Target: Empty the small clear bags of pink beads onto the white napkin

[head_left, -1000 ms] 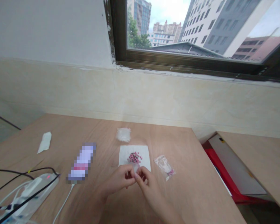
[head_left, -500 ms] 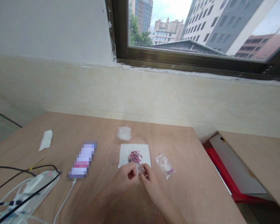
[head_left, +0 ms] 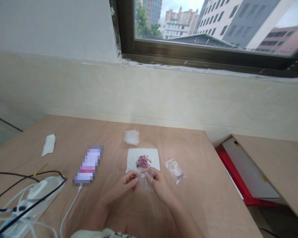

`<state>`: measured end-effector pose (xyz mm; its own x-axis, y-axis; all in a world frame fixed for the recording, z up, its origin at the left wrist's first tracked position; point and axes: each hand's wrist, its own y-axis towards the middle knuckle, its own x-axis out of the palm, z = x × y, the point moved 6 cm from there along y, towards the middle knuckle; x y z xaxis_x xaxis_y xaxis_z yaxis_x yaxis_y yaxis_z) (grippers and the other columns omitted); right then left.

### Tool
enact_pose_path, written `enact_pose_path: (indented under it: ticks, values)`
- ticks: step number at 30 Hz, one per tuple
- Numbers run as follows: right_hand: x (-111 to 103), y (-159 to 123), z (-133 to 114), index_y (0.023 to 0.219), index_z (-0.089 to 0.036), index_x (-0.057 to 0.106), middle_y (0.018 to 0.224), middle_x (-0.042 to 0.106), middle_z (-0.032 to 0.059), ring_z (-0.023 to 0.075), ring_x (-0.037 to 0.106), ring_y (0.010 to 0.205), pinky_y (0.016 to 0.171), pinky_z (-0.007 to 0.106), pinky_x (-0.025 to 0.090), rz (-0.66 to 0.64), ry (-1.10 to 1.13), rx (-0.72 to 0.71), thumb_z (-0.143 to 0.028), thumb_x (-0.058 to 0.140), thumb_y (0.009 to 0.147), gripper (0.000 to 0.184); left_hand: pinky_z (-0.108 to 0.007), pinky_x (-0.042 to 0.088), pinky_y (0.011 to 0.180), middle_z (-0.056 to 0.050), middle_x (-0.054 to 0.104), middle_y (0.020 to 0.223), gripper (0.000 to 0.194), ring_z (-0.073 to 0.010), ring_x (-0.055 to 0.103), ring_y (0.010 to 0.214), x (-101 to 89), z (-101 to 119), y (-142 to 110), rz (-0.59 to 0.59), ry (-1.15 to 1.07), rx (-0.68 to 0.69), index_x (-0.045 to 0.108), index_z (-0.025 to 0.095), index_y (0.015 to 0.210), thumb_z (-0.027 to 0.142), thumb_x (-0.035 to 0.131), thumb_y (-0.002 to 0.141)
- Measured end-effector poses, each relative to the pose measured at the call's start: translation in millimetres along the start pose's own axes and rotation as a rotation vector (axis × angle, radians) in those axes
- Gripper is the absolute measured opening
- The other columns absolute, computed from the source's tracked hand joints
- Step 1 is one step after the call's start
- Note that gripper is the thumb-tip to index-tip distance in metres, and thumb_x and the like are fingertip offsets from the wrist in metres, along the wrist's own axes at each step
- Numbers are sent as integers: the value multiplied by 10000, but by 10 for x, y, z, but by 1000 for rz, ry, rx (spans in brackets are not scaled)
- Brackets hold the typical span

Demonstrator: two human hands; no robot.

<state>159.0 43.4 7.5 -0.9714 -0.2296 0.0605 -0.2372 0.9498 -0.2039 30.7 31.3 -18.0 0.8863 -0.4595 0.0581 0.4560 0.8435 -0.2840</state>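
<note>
Between my two hands is a small clear plastic bag (head_left: 145, 184), held by its upper part just in front of a white paper sheet (head_left: 132, 154). My left hand (head_left: 129, 181) pinches the bag's left side, fingers closed. On the right side, my right hand (head_left: 157, 182) grips it with thumb and fingers. A little red shows under my left fingers; I cannot make out what it is. Pink and dark beads (head_left: 143, 161) lie heaped on the sheet, just beyond my fingertips. To the right rests another clear bag (head_left: 175, 170) with a few pink beads in its corner.
A stack of clear bags (head_left: 131, 137) lies behind the sheet. On the left are a blurred-out phone (head_left: 88, 165) on a white cable, a folded white tissue (head_left: 49, 144) and a power strip (head_left: 43, 195) with tangled cords. A red item (head_left: 238, 178) sits beneath the right-hand tabletop.
My hands have moved apart, and the bag between them now hangs spread and more visible. The view has tilted slightly downward.
</note>
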Motion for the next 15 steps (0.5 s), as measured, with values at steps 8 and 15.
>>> enact_pose_path:
  ticks: [8, 15]
  values:
    - [102, 122, 296, 824, -207, 411, 617, 474, -42, 81, 446, 478, 425, 188, 343, 46, 135, 50, -422, 547, 664, 301, -201, 438, 432, 78, 457, 594, 365, -61, 494, 451, -504, -364, 4, 455, -182, -38, 387, 168, 670, 407, 645, 577]
    - [185, 171, 346, 794, -196, 463, 725, 508, -13, 94, 481, 544, 439, 196, 369, 45, 5, 38, -373, 560, 652, 247, -193, 448, 386, 81, 477, 560, 376, -69, 512, 406, -638, -431, -26, 617, -230, -50, 398, 170, 665, 373, 685, 531]
